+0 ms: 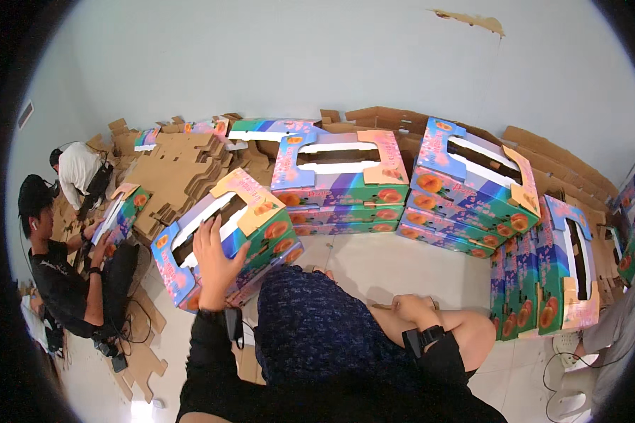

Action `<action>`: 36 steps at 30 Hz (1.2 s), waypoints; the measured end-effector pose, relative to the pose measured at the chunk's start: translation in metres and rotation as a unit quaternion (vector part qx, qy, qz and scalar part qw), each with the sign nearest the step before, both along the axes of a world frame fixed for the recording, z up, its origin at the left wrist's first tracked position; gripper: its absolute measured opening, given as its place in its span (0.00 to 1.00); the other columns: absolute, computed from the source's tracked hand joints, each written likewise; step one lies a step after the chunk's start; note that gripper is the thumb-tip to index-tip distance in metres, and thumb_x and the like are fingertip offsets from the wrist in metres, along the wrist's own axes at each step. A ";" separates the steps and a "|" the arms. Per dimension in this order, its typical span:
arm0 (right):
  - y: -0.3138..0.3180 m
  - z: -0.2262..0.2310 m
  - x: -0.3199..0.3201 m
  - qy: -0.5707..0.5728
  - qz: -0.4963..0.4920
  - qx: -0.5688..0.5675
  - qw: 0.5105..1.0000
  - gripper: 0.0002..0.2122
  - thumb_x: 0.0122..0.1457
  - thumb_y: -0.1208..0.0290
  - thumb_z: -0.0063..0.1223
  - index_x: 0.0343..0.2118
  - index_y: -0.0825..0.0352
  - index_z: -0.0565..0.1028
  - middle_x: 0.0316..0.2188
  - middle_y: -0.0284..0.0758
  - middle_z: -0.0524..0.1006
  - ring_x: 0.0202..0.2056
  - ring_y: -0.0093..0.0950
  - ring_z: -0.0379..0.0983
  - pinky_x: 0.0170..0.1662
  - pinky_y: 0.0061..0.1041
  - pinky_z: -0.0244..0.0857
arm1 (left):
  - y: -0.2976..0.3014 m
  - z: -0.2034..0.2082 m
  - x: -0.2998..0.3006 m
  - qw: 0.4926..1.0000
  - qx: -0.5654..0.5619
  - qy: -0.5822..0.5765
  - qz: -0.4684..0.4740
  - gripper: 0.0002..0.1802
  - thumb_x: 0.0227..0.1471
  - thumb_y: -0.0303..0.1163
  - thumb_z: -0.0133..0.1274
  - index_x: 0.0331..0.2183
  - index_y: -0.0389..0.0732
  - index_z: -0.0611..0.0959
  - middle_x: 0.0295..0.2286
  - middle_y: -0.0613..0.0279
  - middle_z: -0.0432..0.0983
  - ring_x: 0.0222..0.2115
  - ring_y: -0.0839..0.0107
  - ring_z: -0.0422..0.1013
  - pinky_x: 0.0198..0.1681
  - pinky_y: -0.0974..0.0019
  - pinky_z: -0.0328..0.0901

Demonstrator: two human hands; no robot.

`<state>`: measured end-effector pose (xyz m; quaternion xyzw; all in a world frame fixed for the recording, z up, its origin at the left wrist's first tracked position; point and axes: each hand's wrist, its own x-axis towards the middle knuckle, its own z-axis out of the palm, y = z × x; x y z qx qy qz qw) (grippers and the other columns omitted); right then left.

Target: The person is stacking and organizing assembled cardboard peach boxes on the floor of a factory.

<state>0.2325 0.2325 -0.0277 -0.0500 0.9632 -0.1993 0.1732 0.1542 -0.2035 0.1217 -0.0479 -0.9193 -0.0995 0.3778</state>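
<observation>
My left hand (217, 264) is open, its fingers spread over the top of a printed fruit carton (255, 204). That carton tops a stack beside my left leg and has a slot-like opening in its lid. My fingertips lie near the opening; whether they press on it I cannot tell. My right hand (414, 310) rests at my bent right leg, its fingers curled and closed. What it holds, if anything, is hidden.
Two stacks of cartons (346, 176) (466, 187) stand ahead, and several cartons stand on edge (547, 282) at the right. Flat cardboard (180, 158) lies by the wall. At left a person (67, 268) handles a carton (123, 215); another person (83, 169) bends behind.
</observation>
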 end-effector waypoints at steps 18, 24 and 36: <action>-0.003 0.006 0.005 -0.058 0.002 -0.062 0.996 0.13 0.54 0.72 0.46 0.42 0.59 0.77 0.39 0.42 0.78 0.41 0.42 0.74 0.44 0.38 0.66 | 0.000 0.003 -0.017 0.993 -0.006 -0.067 0.095 0.58 0.23 0.49 0.70 0.57 0.39 0.63 0.43 0.50 0.64 0.47 0.50 0.59 0.53 0.50 0.51; -0.005 0.001 0.005 -0.045 0.035 -0.066 0.996 0.14 0.54 0.72 0.45 0.42 0.60 0.77 0.38 0.44 0.78 0.42 0.44 0.74 0.44 0.40 0.66 | 0.064 0.075 -0.044 0.998 -0.045 0.037 -0.015 0.58 0.24 0.44 0.71 0.58 0.41 0.63 0.44 0.47 0.64 0.49 0.48 0.60 0.55 0.48 0.49; -0.007 -0.022 0.006 -0.016 0.041 -0.115 0.992 0.12 0.55 0.69 0.46 0.40 0.62 0.77 0.37 0.46 0.78 0.41 0.46 0.74 0.43 0.40 0.66 | 0.195 0.069 -0.182 0.964 -0.165 -0.071 -0.194 0.61 0.20 0.49 0.71 0.60 0.50 0.63 0.48 0.49 0.63 0.54 0.52 0.57 0.60 0.42 0.42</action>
